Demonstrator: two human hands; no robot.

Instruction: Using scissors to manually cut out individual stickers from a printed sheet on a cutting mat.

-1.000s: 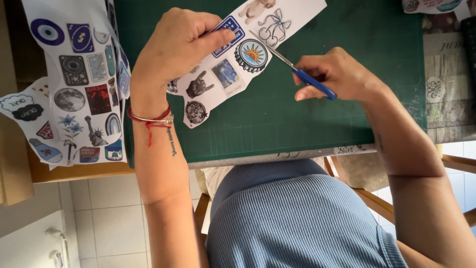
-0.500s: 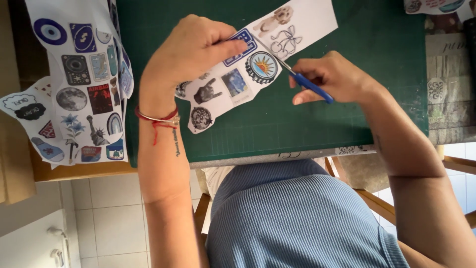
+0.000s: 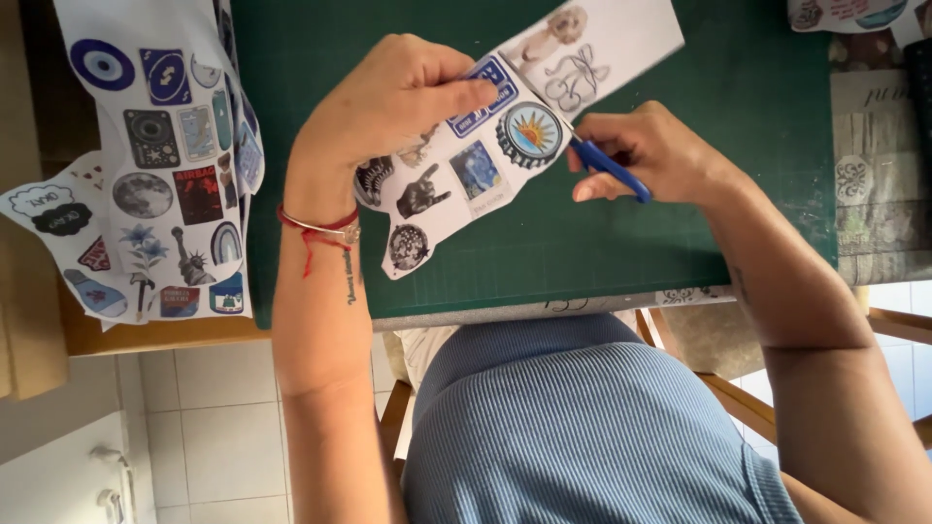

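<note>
Left hand (image 3: 408,97) closed on the sticker sheet (image 3: 485,155), fingers on top, holding it just above the green cutting mat (image 3: 738,146). Right hand (image 3: 650,150) closed around blue-handled scissors (image 3: 607,167), blades meeting the sheet's edge beside a round sun sticker (image 3: 529,136). A 2nd printed sheet (image 3: 165,165) hangs over the bench's left edge, well apart. Red bracelet (image 3: 316,228) on left wrist.
</note>
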